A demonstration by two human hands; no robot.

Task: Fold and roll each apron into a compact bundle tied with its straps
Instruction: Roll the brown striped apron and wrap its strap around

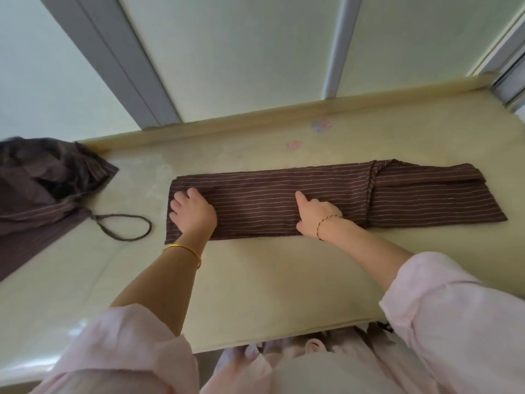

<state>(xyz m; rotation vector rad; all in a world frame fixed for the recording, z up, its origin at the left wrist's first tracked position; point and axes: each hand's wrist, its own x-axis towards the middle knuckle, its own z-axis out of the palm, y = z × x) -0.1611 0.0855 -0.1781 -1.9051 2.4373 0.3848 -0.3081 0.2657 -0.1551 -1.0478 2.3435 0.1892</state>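
A brown striped apron (326,200) lies folded into 1 long, narrow band across the pale desk (255,280), running left to right, its right end layered where a flap crosses over. Both hands rest on top of it. The left hand (193,213) presses flat near the band's left end, palm down and fingers spread, its grip released and holding nothing; it looks placed there to pin the end and keep the folded layers from sliding apart. The right hand (315,216) sits near the middle, index finger extended along the stripes and the other fingers loosely curled, also with no grip on the cloth, only pressing; it seems to be flattening the crease so the band stays even in width.

The band looks ready for rolling, which would likely begin at 1 end, though which end cannot be told. The straps of this apron are not plainly visible, possibly tucked inside the folds.

At the desk's left edge, well apart from the band, a second apron (42,189) of the same dark cloth lies in a loose heap, its strap loop (125,227) trailing onto the desk toward the folded one. It has not been folded, so at least 2 bundles remain to be made.
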